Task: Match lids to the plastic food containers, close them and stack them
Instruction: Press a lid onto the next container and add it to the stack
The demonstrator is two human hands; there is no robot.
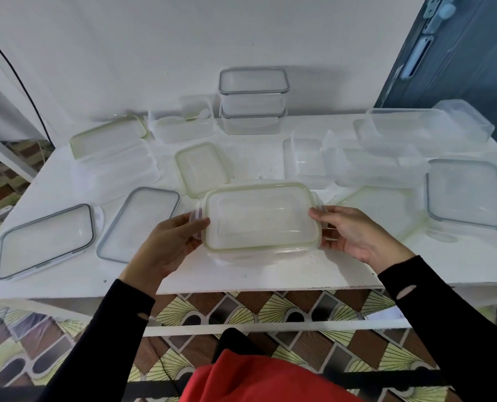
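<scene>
- Head view looks down on a white counter point(241, 274). A clear rectangular plastic container point(250, 254) sits low in the middle of the frame, near the front edge, and a green-rimmed clear plastic lid point(258, 216) lies on top of it.
- The left hand point(168, 242) has its grip clamped on the lid's left end flap, thumb over the top. The right hand point(357, 235) pinches the right end flap in its grip, fingertips on top.
- The step in hand looks like closing this matched pair. Both end flaps stick outward, so they seem not yet latched; whether the long-side flaps are latched, I cannot tell.
- The next move probably calls for pressing each end flap down over the container's rim while keeping the lid square. The closed box could then go onto the stack of two closed grey-rimmed containers point(253, 100) at upper centre, by the wall.
- The container stands upright with the lid facing up. Its long axis runs left to right across the frame, nearly parallel to the counter's front edge.
- A smaller green-rimmed lid point(202, 168) lies just behind it, and a grey-rimmed lid point(138, 223) lies to its left.
</scene>
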